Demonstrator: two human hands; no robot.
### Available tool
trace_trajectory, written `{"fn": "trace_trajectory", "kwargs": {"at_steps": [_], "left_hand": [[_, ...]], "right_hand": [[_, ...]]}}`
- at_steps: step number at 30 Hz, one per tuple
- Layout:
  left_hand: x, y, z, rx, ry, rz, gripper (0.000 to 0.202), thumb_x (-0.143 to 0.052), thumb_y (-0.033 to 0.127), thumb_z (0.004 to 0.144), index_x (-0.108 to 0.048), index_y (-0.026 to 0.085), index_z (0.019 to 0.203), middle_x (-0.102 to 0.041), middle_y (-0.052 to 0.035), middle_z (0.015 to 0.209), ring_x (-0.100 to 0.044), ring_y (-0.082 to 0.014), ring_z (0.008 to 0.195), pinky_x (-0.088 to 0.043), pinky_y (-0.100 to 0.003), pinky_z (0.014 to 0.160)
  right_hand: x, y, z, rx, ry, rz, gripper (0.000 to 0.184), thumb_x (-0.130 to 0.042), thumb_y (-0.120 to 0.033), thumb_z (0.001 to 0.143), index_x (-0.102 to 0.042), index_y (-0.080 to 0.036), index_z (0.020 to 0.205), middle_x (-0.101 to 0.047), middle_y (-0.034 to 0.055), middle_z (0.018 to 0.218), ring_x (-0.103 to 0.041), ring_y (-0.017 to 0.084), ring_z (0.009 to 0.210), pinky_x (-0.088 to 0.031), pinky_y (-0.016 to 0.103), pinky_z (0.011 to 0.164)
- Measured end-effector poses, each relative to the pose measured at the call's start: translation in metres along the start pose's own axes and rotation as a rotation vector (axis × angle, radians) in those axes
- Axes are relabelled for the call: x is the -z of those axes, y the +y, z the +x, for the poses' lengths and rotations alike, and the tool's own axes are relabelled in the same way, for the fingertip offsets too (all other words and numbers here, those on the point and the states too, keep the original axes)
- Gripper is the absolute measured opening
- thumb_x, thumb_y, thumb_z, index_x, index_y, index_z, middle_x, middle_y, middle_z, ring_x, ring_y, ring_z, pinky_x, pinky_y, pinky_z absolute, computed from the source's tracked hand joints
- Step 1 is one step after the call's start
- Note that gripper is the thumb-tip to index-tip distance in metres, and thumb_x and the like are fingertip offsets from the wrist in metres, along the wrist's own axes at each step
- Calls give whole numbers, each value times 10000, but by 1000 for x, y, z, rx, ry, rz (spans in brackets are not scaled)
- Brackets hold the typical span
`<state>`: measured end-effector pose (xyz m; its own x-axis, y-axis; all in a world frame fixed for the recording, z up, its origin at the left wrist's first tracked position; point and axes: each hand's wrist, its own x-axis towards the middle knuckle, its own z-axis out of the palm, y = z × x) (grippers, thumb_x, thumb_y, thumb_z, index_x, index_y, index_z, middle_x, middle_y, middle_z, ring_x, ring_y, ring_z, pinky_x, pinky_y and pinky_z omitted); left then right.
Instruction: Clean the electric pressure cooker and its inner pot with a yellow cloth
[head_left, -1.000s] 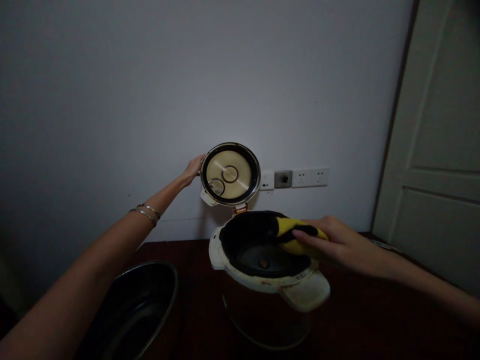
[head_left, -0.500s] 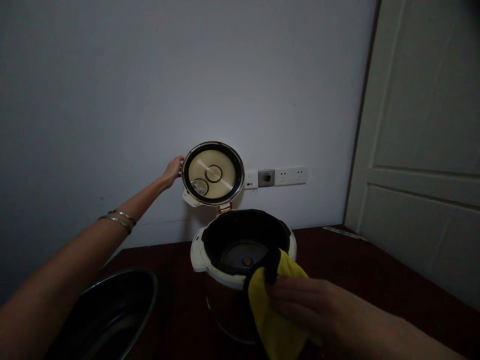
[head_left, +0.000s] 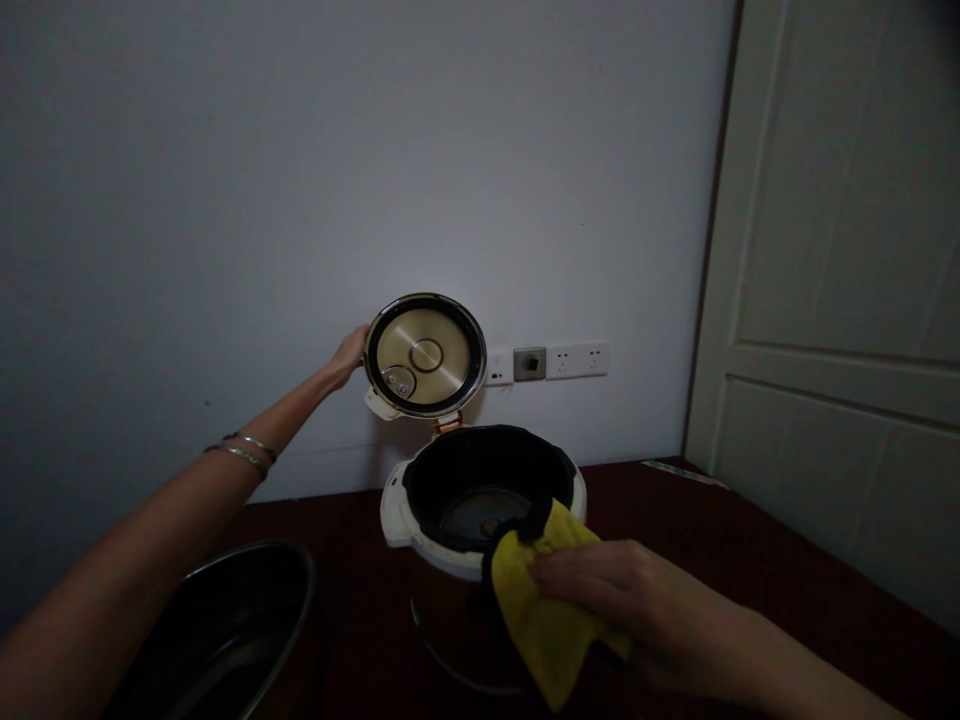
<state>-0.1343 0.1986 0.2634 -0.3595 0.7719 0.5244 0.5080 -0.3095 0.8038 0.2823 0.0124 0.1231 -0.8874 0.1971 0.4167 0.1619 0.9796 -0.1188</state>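
Observation:
An electric pressure cooker (head_left: 396, 510) stands with its round lid (head_left: 442, 335) swung up on an orange hinge, metal underside facing me. My left hand (head_left: 351, 352) is at the lid's left edge; its fingers go behind the lid, gripping it. Closed on a yellow cloth with black edging (head_left: 536, 620), my right hand (head_left: 600, 585) is at the cooker's front right rim. The cloth drapes over that rim and hangs down outside. Inside the dark cooker body, a small round piece shows at the bottom, partly beside the cloth.
A dark metal inner pot (head_left: 289, 640) sits at the lower left, under my left forearm. Behind the cooker, wall sockets (head_left: 577, 360) and a switch (head_left: 530, 364) are on the wall. A door (head_left: 840, 330) stands right of the dark red table (head_left: 660, 520), which has a thin strip (head_left: 684, 472) near its back edge.
The view has shifted slightly, so the lid and sockets sit a little lower. My right hand has shifted a little with the cloth on the rim. My left hand stays at the lid.

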Motion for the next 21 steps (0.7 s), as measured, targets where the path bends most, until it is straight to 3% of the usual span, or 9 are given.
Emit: {"fn": "trace_trajectory", "kwargs": {"at_steps": [6, 15, 21], "left_hand": [[-1, -2, -3, -11, 2, 8, 325, -374, 438, 783, -575, 188, 836, -584, -25, 724, -524, -162, 635, -411, -244, 508], [4, -1, -7, 3, -4, -9, 318, -382, 409, 776, -587, 189, 877, -565, -20, 672, -525, -161, 579, -424, -247, 488], [8, -4, -3, 12, 51, -28, 385, -365, 377, 808, -551, 159, 1065, -559, -38, 729, -530, -153, 579, -439, -257, 505]], "right_hand": [[2, 14, -41, -37, 207, -166, 683, -419, 17, 617, -519, -187, 1262, -662, 90, 1139, -635, 197, 1026, -556, 316, 830], [-1, -3, -6, 57, 147, -52, 604, -507, -51, 645, -553, -168, 1235, -662, 118, 1131, -637, 210, 1022, -530, 294, 861], [-2, 21, -43, 57, 322, -170, 774, -475, -21, 607, -425, -250, 1345, -679, 44, 1112, -657, 184, 979, -564, 280, 795]]}}
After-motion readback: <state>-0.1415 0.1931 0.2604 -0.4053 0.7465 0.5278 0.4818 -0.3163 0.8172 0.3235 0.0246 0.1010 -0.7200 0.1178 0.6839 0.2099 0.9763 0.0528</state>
